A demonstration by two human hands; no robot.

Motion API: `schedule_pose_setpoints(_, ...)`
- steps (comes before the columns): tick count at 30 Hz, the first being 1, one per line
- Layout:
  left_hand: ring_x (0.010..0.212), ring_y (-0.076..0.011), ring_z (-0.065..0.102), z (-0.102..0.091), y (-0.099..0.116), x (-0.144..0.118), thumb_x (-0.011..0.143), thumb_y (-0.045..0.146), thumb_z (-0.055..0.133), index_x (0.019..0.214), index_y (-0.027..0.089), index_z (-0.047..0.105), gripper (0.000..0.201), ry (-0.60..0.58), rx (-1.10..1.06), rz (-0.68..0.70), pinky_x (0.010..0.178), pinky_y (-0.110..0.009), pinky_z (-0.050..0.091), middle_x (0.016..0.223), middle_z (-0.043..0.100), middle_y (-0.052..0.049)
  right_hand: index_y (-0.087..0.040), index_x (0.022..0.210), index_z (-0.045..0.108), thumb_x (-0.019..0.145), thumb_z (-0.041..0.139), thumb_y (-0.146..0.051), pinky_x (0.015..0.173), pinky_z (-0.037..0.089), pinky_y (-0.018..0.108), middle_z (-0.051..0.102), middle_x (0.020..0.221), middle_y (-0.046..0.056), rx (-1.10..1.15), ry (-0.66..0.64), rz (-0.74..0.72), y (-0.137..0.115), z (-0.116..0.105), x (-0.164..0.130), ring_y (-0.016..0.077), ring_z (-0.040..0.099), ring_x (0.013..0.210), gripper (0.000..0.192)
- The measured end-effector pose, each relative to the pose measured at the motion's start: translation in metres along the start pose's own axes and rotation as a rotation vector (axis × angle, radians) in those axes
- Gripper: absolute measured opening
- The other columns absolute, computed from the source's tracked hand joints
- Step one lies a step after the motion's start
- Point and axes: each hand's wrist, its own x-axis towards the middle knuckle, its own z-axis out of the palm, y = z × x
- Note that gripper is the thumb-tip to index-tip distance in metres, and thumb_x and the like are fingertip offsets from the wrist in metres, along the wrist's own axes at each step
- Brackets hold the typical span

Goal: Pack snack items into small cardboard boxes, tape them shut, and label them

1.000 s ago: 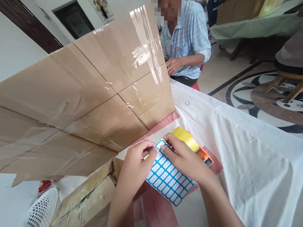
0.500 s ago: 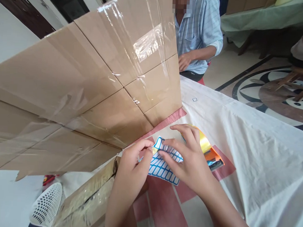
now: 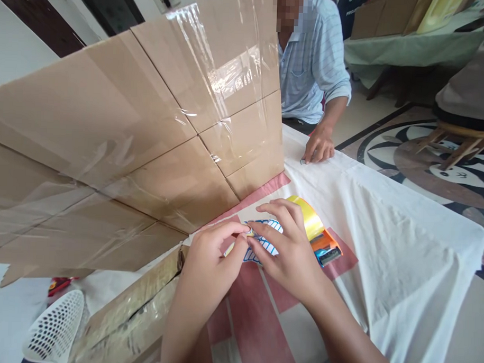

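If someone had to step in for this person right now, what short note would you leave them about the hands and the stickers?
Left hand: fingertips pinching the near edge of the label sheet.
Right hand: spread over the same sheet, fingers pinching at the same spot; the sheet is bent and mostly covered.
Tape dispenser: yellow roll, orange body, on the table just behind the right hand.
Cardboard box: large, taped, standing to the left.
Another person's hand rests on the white cloth farther along.
Done: sheet is in hand. Left: no label looks peeled off yet, though the fingers hide that spot.

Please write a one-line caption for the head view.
Both hands, left and right, pinch a label sheet beside a tape dispenser and a taped cardboard wall.
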Motion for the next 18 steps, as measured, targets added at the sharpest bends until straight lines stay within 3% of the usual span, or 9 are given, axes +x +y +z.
schedule_pose_setpoints(10, 0.073, -0.0166, 0.068, 0.003, 0.002, -0.001, 0.091, 0.026, 0.054, 0.085, 0.025, 0.073, 0.02, 0.095, 0.113, -0.01, 0.067, -0.026, 0.047, 0.085, 0.076, 0.002, -0.023, 0.097, 0.066, 0.093, 0.059, -0.011, 0.089, 0.049, 0.045, 0.062, 0.107, 0.008, 0.1, 0.126, 0.032, 0.005, -0.002, 0.0, 0.0248, 0.055, 0.103, 0.015)
schedule_pose_setpoints(18, 0.082, -0.0224, 0.069, 0.012, -0.003, 0.004, 0.098, 0.026, 0.046, 0.1, 0.023, 0.071, 0.025, 0.303, 0.354, -0.028, 0.075, -0.034, 0.046, 0.092, 0.076, -0.003, -0.022, 0.086, 0.062, 0.096, 0.056, -0.019, 0.073, 0.051, 0.036, 0.062, 0.09, 0.005, 0.33, 0.137, 0.178, 0.005, -0.011, 0.002, 0.0194, 0.06, 0.083, 0.012)
